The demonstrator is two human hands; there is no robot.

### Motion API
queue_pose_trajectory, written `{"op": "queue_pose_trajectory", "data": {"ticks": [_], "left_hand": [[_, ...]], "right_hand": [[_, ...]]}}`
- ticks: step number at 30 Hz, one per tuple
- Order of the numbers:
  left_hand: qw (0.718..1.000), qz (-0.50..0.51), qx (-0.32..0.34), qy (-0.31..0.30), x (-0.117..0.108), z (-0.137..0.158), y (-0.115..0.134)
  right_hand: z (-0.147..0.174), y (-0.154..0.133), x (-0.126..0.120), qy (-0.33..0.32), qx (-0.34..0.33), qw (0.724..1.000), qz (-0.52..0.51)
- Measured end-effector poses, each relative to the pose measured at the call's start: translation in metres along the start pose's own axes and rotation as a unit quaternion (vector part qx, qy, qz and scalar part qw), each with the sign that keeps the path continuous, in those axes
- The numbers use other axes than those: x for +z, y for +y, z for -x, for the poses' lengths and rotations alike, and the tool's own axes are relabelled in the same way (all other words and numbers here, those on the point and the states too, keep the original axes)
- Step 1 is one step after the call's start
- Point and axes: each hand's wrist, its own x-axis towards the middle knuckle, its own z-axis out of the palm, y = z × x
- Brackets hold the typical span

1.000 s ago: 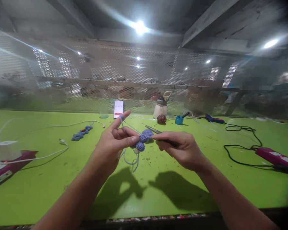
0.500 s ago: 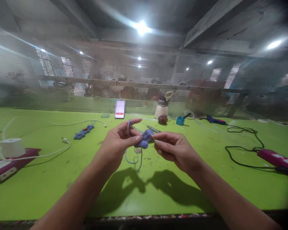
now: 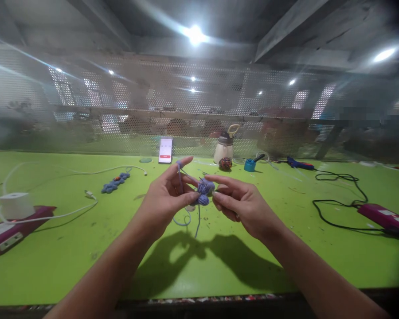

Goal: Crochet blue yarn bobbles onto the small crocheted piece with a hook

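A small purple crocheted piece (image 3: 206,186) with puffy petals hangs above the table between my hands. My left hand (image 3: 162,192) pinches its left side between thumb and fingers. Purple yarn loops over the raised left index finger, and a loose yarn tail (image 3: 198,221) dangles below. At the piece's right side is my right hand (image 3: 241,199), thumb and fingers closed on a thin crochet hook that is mostly hidden. Its index finger reaches over to the top of the piece. A finished-looking strip of blue-purple crocheted flowers (image 3: 115,183) lies on the table to the left.
On the green table (image 3: 86,257) stand a phone (image 3: 165,150), a bottle (image 3: 223,150), a dark yarn ball (image 3: 225,164) and a blue tape-like roll (image 3: 249,165). A blue glue gun (image 3: 299,164) lies right. Power strips (image 3: 384,217) and cables flank both sides; perforated panel behind.
My right index finger has stretched forward onto the top of the crocheted piece, and the hook's thin shaft no longer shows clearly. The piece has turned slightly; my left index finger is raised a little.
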Motion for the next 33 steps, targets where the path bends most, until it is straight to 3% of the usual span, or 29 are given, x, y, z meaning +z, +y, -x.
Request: {"op": "queue_pose_trajectory", "data": {"ticks": [11,23,33], "left_hand": [[1.000,0.002,-0.020,0.006,0.0002,0.0010,0.0032],[0.999,-0.004,-0.032,-0.018,-0.0022,0.0027,0.0015],[0.999,-0.031,-0.030,0.008,0.0026,0.0014,0.0006]], "right_hand": [[-0.0011,0.0023,0.0012,-0.012,0.054,0.997,-0.052],[-0.0002,0.0013,-0.0012,-0.023,0.070,0.996,-0.060],[-0.0043,0.0032,-0.0034,-0.044,0.064,0.997,-0.025]]}}
